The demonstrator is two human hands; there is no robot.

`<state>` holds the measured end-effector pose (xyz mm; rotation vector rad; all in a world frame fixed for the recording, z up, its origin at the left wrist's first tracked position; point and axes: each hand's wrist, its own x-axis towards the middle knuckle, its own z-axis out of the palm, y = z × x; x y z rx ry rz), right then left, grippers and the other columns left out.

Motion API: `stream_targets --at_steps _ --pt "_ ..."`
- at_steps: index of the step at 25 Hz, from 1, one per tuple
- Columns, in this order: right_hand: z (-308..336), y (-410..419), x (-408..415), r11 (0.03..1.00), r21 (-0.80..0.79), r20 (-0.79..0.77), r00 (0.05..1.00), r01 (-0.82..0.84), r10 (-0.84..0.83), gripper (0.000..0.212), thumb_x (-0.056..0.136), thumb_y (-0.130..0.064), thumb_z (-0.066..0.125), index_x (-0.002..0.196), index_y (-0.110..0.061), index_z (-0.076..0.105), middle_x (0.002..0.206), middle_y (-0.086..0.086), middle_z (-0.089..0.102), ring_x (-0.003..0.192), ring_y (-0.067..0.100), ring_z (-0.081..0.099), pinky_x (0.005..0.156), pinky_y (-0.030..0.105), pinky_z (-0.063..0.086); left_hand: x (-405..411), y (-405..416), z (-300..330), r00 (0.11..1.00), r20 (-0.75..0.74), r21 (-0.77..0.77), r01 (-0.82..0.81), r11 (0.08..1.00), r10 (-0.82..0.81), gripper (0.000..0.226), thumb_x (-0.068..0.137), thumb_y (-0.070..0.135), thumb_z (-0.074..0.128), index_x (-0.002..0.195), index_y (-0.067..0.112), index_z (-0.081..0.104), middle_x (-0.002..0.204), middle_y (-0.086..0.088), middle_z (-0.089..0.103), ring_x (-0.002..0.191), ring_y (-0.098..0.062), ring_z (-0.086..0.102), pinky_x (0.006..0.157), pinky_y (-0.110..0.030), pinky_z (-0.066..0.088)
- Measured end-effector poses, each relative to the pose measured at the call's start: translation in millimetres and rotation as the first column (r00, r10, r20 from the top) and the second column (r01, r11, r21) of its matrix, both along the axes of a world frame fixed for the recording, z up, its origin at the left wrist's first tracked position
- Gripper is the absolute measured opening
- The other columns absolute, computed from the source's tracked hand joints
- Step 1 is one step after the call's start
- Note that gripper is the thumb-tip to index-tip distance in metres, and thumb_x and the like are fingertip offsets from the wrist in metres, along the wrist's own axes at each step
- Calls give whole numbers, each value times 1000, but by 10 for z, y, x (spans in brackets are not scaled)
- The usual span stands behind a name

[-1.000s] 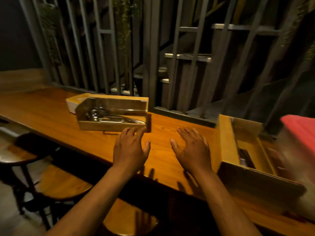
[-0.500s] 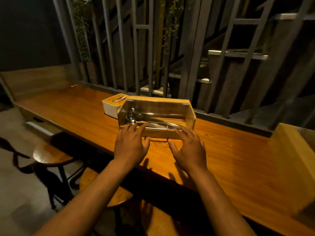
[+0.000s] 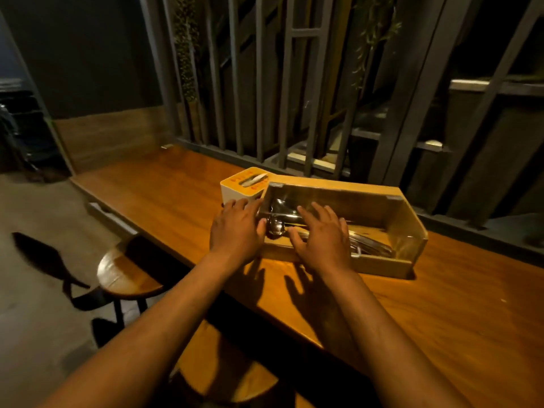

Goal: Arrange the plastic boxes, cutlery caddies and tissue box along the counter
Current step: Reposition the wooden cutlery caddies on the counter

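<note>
Wooden cutlery caddy (image 3: 365, 201) sits near the worktop (image 3: 441, 313) far edge, tissue box (image 3: 240, 188) touching its left end. Left hand (image 3: 235, 231) and right hand (image 3: 322, 240), fingers spread, palms down, hover over its near-left corner, gripping nothing.

I'm seeing a wooden cutlery caddy (image 3: 382, 231) lying lengthwise on the counter (image 3: 164, 198), holding metal cutlery (image 3: 365, 245); a white, orange-topped tissue box (image 3: 241, 188) is sitting upright against its far-left corner.

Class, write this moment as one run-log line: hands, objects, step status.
left hand: open, at tissue box | right hand: open, over cutlery caddy | caddy beside tissue box on counter | status: nothing gripped yet
</note>
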<state>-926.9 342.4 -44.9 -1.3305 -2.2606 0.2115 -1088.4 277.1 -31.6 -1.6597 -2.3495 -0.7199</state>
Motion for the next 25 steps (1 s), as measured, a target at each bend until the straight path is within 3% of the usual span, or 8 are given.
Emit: stream_targets --at_steps 3,6,8,12,16,18,20,25 --pt "29 180 -455 999 -34 80 997 11 -8 71 85 -60 54 147 -35 32 160 3 25 149 25 13 120 52 7 -365 299 0 971 238 8 31 999 -32 44 96 29 48 140 31 44 130 -5 59 118 -26 53 87 -39 46" --pt "-32 278 -818 995 -12 177 980 97 -94 81 78 -74 44 148 -36 29 160 3 25 149 26 13 117 57 2 -698 576 -98 875 464 -14 163 987 -138 41 98 19 45 138 30 49 131 -6 61 115 -27 57 85 -37 51" --pt "-92 276 -870 990 32 160 977 137 -140 80 77 -80 36 146 -39 31 158 0 29 148 24 15 117 57 1 -778 649 -153 754 617 15 275 961 -225 42 97 10 44 132 28 56 129 -4 63 111 -21 60 77 -28 51" --pt "-122 169 -741 986 71 34 988 151 -153 74 77 -81 31 137 -40 46 151 -7 42 145 18 25 117 60 0 -815 588 -237 592 766 78 299 951 -249 40 93 -1 44 115 22 69 110 -1 72 88 -4 64 63 -12 45" --pt "-182 -49 -629 957 53 -87 956 284 -279 90 63 -93 37 130 -33 50 145 -9 48 145 21 27 115 63 0 -951 651 -272 550 797 143 231 963 -250 28 96 14 50 110 26 70 113 1 69 98 -14 64 62 -21 48" --pt "-162 -148 -573 938 2 -107 933 346 -343 94 60 -90 48 133 -31 45 145 -6 48 145 24 23 115 64 11 -984 745 -247 576 786 144 183 972 -225 30 94 32 55 124 32 60 129 -2 62 109 -22 61 75 -37 56" --pt "-125 -192 -499 937 -53 -88 933 345 -349 85 69 -73 63 140 -33 39 150 -6 41 148 24 15 114 60 22 -950 838 -231 565 800 80 237 968 -204 45 91 47 55 134 35 49 139 -3 53 119 -28 55 89 -50 53" --pt "-112 -226 -279 956 -80 5 960 281 -281 73 82 -59 62 146 -39 34 159 -11 26 150 21 1 118 51 21 -693 839 -272 536 819 57 281 958 -206 56 87 55 57 135 26 52 135 -6 55 117 -24 51 87 -37 46"
